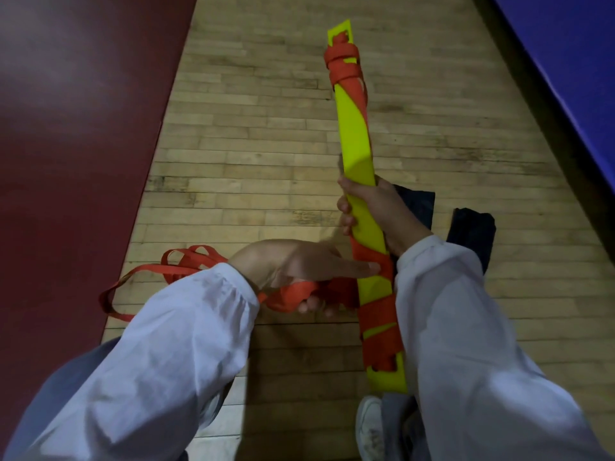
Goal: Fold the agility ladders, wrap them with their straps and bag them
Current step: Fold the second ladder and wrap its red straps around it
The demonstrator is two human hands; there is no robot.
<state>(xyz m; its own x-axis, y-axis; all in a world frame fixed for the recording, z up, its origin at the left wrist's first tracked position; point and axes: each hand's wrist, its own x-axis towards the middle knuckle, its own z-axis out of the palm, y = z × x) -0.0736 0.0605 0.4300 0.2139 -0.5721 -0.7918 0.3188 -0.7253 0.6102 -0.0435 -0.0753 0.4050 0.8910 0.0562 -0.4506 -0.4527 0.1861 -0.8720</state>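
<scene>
The folded agility ladder (357, 144) is a long stack of yellow rungs held above the wooden floor, pointing away from me. Orange strap is wound around its far end (342, 66) and its near end (379, 322). My right hand (369, 211) grips the stack at its middle. My left hand (299, 271) is closed on the orange strap (289, 296) just left of the stack, with the index finger stretched out to touch the wrapped part. The loose remainder of the strap (186, 261) trails in loops on the floor behind my left wrist.
A dark bag or cloth (472, 234) lies on the floor behind my right hand. A dark red mat (76, 144) covers the left side. A blue padded surface (565, 61) runs along the right. My knee and white shoe (369, 427) are at the bottom.
</scene>
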